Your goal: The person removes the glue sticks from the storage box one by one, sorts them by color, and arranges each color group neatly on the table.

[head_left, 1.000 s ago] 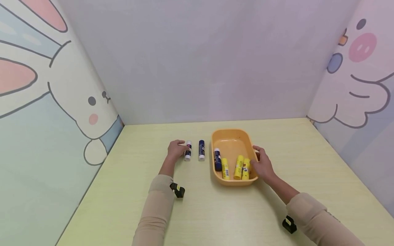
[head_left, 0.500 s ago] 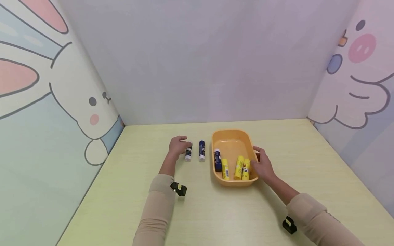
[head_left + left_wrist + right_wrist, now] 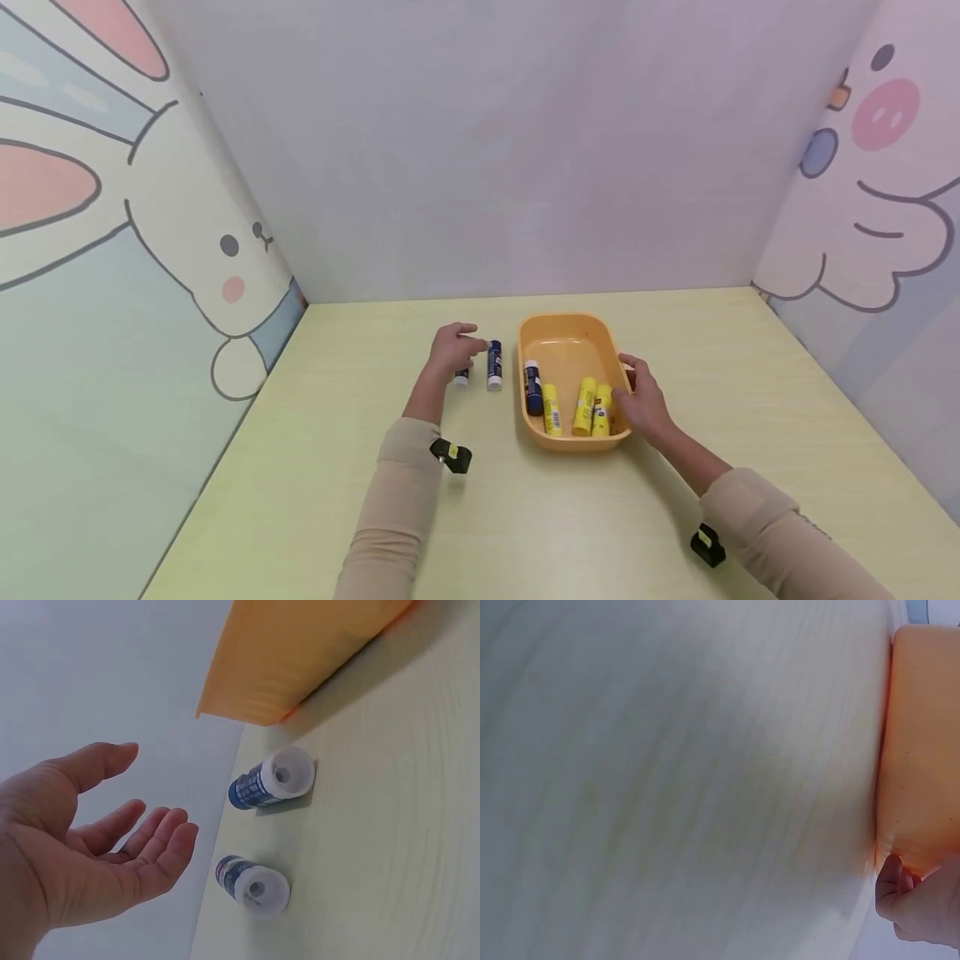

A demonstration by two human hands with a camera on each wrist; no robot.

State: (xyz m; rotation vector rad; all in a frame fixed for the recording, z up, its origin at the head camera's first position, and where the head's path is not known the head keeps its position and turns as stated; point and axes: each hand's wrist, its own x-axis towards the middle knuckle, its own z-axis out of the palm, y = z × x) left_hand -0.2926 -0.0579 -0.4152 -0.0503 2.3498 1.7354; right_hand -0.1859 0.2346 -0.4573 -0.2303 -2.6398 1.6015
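My left hand [image 3: 453, 347] hovers with loosely bent fingers and holds nothing. Two dark blue glue sticks with white ends lie on the table near it. The nearer one [image 3: 462, 377] is partly hidden under the hand, while the other glue stick [image 3: 495, 367] lies right by the fingertips. In the left wrist view the thumb stands apart from the fingers, and the white base of a glue stick [image 3: 289, 772] faces the camera. My right hand [image 3: 643, 404] grips the right rim of an orange plastic tray [image 3: 567, 446], thumb on the inner side.
Inside the tray lie a blue glue stick [image 3: 533, 390] and three yellow glue sticks, one of them [image 3: 584, 407] beside the right-hand one. A pale wood table [image 3: 555, 525] runs back to a plain wall [image 3: 480, 167]. Cartoon-printed panels [image 3: 225, 292] flank both sides.
My left hand has moved right and slightly away, from the left glue stick toward the right one. My right hand has kept its hold on the tray.
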